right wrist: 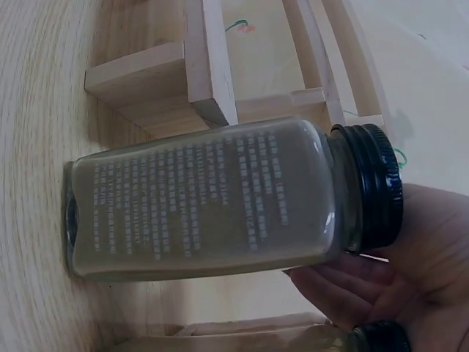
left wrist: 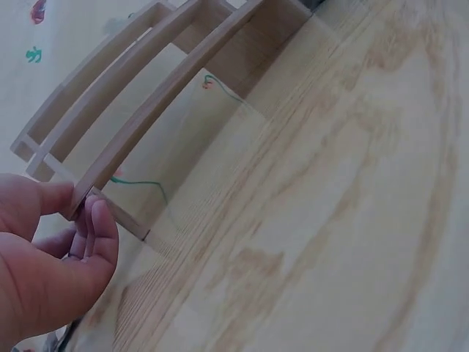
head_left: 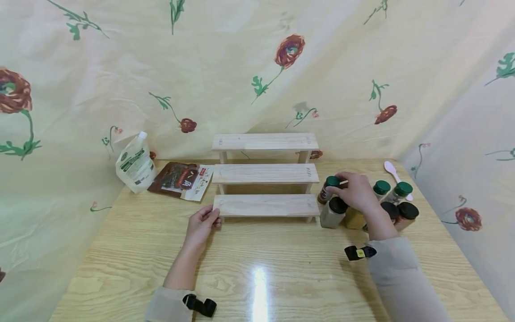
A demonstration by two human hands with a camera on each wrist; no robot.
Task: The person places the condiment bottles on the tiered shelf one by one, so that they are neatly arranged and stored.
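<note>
A three-tier wooden shelf (head_left: 265,205) stands at the middle of the table. With thumb and fingers my left hand (head_left: 201,227) pinches the left end of its lowest board (left wrist: 139,136). At the shelf's right side, my right hand (head_left: 358,192) grips a small green-capped spice jar (head_left: 323,197) near its cap; that jar is hidden in the right wrist view. Just in front of it stands a square glass jar (right wrist: 198,202) of greyish powder with a black cap. A jar of yellow contents (head_left: 355,219) sits below the right hand.
Right of the right hand stand more jars, with green caps (head_left: 403,189) and black caps (head_left: 408,210). Behind them lies a white spoon (head_left: 390,168). Left of the shelf are a brown packet (head_left: 169,179) and a white spouted pouch (head_left: 136,165). Flowered cloth hangs behind.
</note>
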